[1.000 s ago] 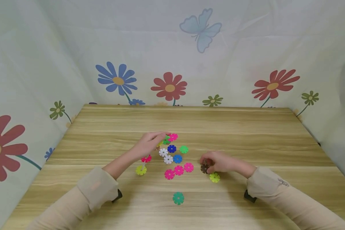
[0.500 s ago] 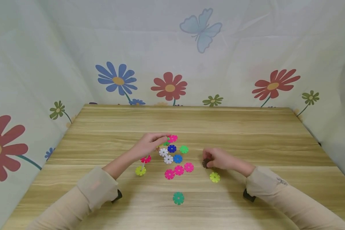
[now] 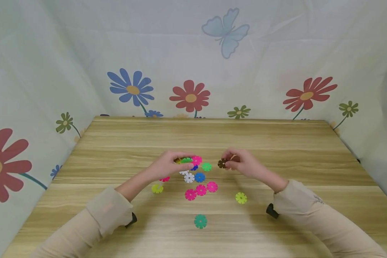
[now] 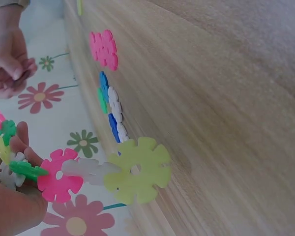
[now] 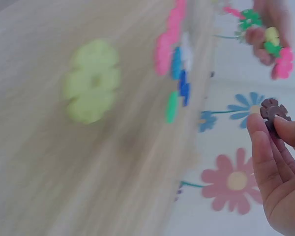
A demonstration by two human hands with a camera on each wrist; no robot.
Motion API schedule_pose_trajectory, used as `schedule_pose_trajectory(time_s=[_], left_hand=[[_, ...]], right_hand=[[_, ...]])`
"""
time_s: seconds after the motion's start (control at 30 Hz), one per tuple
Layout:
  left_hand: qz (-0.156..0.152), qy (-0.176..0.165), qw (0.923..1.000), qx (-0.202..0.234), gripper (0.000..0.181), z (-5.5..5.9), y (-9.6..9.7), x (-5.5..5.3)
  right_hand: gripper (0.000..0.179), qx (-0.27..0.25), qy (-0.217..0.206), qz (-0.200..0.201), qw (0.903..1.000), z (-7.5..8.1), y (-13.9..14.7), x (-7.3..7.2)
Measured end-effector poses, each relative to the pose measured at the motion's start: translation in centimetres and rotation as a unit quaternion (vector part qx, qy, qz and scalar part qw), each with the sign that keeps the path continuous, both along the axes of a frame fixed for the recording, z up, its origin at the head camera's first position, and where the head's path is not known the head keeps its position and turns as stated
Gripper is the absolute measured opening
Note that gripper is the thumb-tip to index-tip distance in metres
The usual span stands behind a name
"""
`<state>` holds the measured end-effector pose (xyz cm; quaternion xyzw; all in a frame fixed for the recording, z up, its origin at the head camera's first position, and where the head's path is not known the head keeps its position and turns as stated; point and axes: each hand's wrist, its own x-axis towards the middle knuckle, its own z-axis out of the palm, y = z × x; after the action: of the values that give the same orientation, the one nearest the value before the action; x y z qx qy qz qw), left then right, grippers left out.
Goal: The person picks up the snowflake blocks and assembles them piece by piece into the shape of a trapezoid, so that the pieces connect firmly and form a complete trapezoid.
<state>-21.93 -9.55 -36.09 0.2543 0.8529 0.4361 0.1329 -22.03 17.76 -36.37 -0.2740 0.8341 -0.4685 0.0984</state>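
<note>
My left hand [image 3: 165, 165] grips a chain of linked plastic snowflake discs above the table. In the left wrist view a pink disc [image 4: 48, 183], a white one seen edge-on [image 4: 86, 169] and a yellow-green disc [image 4: 146, 172] trail from the palm. Green, yellow and white discs lie among the fingers, and a pink disc [image 3: 197, 160] sticks out at the fingertips. To the right, a brown snowflake disc [image 3: 221, 163] is pinched between the thumb and fingers of my right hand [image 3: 246, 165]. A gap separates it from the chain's pink end.
Loose snowflake discs lie on the wooden table [image 3: 277, 143]: three pink ones [image 3: 201, 190], a light blue one [image 3: 199, 177], white and dark blue ones, a bright green one [image 3: 206, 167], a yellow-green one [image 3: 241, 197] and a teal one [image 3: 200, 221]. A flowered cloth [image 3: 261, 64] hangs behind.
My right hand has picked up the brown disc from beside the yellow-green one and carried it up and left, closer to the chain. My left hand has turned slightly, its pink end shifting right and down.
</note>
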Motion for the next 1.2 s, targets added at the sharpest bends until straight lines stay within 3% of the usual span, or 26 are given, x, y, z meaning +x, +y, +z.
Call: schedule_pose_trajectory(time_s=[0.17,0.37,0.7,1.2], left_hand=[[-0.013,0.007,0.9999,0.004,0.044,0.0,0.2,0.1],[-0.025,0.011,0.9995,0.012,0.043,0.0,0.3,0.1],[-0.035,0.023,0.9991,-0.011,0.043,0.2,0.5,0.4],[-0.024,0.034,0.9989,-0.022,0.042,-0.1,0.5,0.3]], right_hand=[[0.011,-0.036,0.030,-0.011,0.9988,1.1,-0.9,0.4],[0.012,-0.063,0.027,-0.017,0.9975,1.8,-2.1,0.9],[0.010,-0.074,0.025,-0.001,0.9970,1.6,-3.3,1.1],[0.010,-0.078,0.040,-0.017,0.9960,1.4,-3.5,1.2]])
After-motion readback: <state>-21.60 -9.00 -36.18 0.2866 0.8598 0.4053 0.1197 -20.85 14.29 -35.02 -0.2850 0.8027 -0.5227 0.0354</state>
